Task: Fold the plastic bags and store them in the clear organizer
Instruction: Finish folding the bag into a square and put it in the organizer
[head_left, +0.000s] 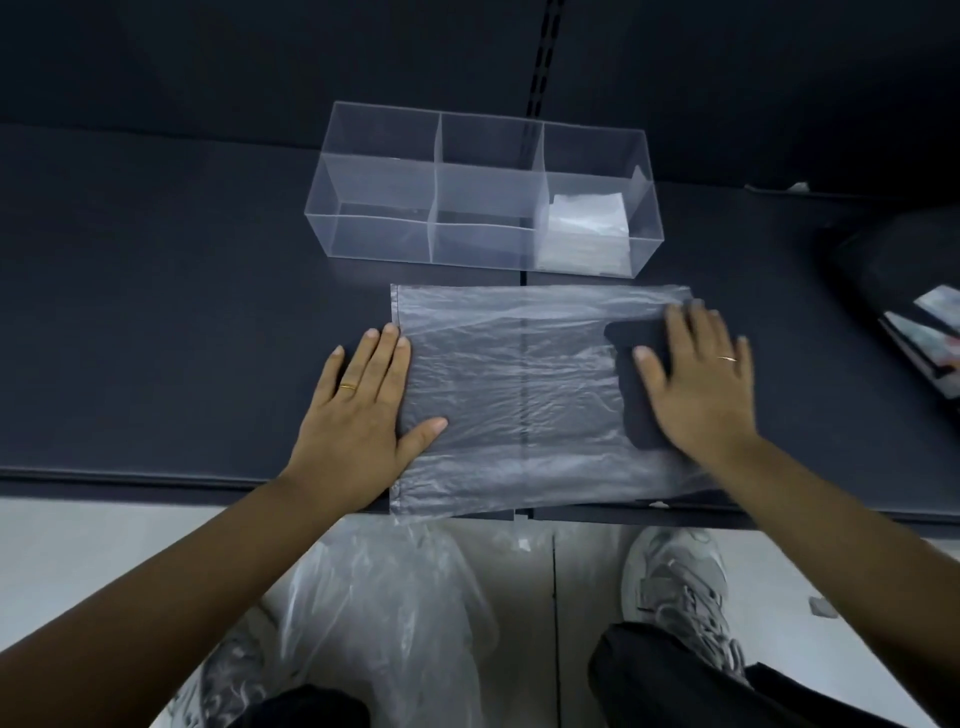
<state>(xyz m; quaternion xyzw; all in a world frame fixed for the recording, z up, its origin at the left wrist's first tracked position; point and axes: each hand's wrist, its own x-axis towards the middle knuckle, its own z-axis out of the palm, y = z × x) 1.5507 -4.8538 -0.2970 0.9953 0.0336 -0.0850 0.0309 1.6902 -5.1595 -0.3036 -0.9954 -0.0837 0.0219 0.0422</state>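
Clear plastic bag (519, 395) is spread out flat on the dark counter (182, 312), its near edge hanging just past the counter's front lip. The left hand (358, 410) lies open on the bag's left edge, fingers straight and thumb pressing on the plastic. The right hand (701, 384) is flat too, fingers spread, over the handle cutout at the bag's right end, though it's a bit blurry. Just beyond the bag's far edge sits the clear organizer (379, 182), with a stack of folded bags (587, 228) in the right-end compartment on the side nearest the bag. Below the bag's near edge, a loose pile of bags (374, 597) sits on the floor (78, 545) next to a grey shoe (680, 587).
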